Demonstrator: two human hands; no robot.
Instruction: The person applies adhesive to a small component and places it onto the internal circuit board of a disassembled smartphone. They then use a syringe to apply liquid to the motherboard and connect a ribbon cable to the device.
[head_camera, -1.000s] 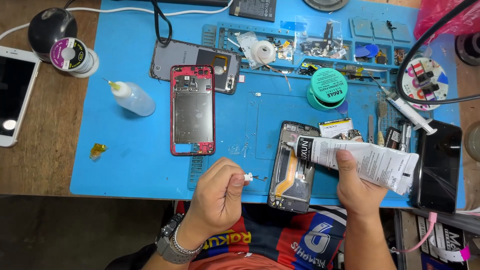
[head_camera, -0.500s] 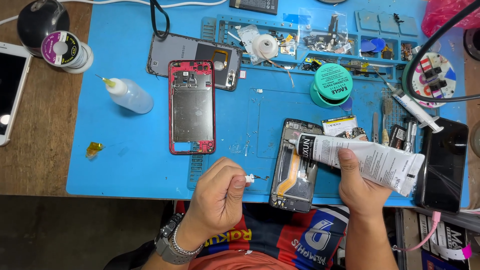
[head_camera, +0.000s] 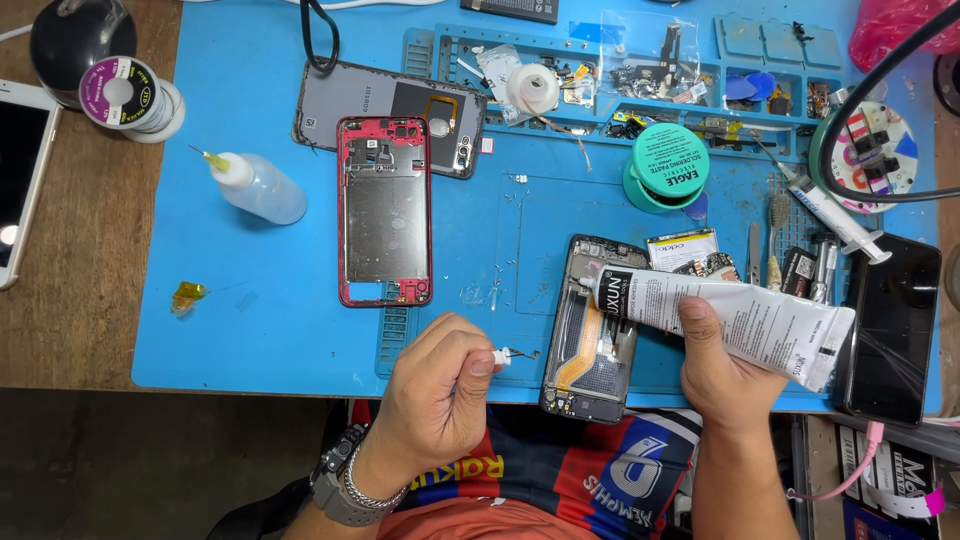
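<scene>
Adhesive applied at the blue mat's near edge.
Right hand (head_camera: 725, 375) grips white glue tube (head_camera: 735, 318) over opened black phone (head_camera: 595, 330); left hand (head_camera: 435, 395) pinches small white cap (head_camera: 502, 355).

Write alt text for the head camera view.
Over a blue work mat, the right hand holds a white glue tube with its nozzle at an opened phone frame, while the left hand pinches a small white cap. A red phone frame lies nearby.
</scene>
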